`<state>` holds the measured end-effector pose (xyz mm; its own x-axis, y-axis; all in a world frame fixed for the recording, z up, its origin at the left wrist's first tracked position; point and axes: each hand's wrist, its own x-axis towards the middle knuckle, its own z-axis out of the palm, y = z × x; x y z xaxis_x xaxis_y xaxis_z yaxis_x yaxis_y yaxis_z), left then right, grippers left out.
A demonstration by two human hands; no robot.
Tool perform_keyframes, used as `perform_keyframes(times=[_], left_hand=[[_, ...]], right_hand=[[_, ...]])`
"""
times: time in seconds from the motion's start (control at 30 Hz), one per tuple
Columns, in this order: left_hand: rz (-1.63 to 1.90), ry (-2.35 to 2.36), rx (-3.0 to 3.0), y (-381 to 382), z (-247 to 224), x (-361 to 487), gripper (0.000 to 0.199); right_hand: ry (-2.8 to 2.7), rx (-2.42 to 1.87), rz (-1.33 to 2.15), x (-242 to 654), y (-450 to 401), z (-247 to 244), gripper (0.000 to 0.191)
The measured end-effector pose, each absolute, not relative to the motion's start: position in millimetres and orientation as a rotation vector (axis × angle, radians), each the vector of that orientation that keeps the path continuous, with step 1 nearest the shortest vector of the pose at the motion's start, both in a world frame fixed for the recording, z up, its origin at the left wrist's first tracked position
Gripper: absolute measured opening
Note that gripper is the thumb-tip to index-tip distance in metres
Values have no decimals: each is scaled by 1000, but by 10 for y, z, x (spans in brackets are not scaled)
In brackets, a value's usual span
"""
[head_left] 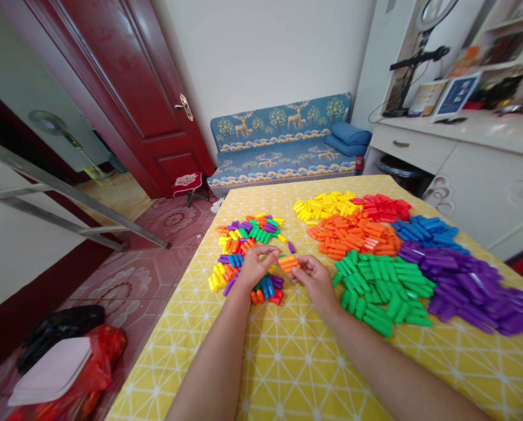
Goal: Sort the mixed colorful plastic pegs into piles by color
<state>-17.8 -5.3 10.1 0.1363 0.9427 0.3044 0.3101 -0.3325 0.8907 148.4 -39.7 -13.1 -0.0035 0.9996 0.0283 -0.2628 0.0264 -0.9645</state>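
A few orange plastic pieces (pixel 288 263), short and tube-like as pen caps are, lie side by side in the fingers of my right hand (pixel 314 278). My left hand (pixel 258 267) is closed in a pinch beside them, over the mixed pile. A bit of green shows at its fingertips, but what it grips is unclear. Under and around that hand spreads the mixed pile (pixel 233 260) of coloured pieces. To the right lie sorted heaps: yellow pieces (pixel 325 206), red pieces (pixel 386 207), orange heap (pixel 353 234), blue pieces (pixel 432 233), green pieces (pixel 382 283) and purple pieces (pixel 467 286).
A yellow patterned cloth (pixel 283 362) covers the table. A single purple piece (pixel 292 247) lies between the piles. Beyond are a blue sofa (pixel 270 158) and a red door (pixel 134 76). A white cabinet (pixel 476 181) stands right; bags (pixel 107 345) lie on the floor at left.
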Motion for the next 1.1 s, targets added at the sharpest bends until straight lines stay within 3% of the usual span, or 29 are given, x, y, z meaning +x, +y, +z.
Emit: perform_keyframes(times=[0.27,0.37,0.5,0.7,0.93,1.1], left_hand=[[1213,1224,1685,-11,56,-183,28],[1257,1225,1613,-14,63,-191,29],[1458,1189,1473,-9,63,-240,32],[1755,1001,1071,28,47,-325,37],[1862,1036,1105,8,275,-412,36],[1889,1661,1509,-24,348,-673,35]], right_hand=[[-696,-877,1078,1720,-194,86,34],[-674,-834,1152,1726,-187,86,35],[-1366,-1030,1214,1526,-401,-38,40],[-2447,-790,538,1263,-801,-11,77],[-2377,-1028,280,1260,-608,-67,27],[-2153,-1149,279,1339,-491,-133,26]])
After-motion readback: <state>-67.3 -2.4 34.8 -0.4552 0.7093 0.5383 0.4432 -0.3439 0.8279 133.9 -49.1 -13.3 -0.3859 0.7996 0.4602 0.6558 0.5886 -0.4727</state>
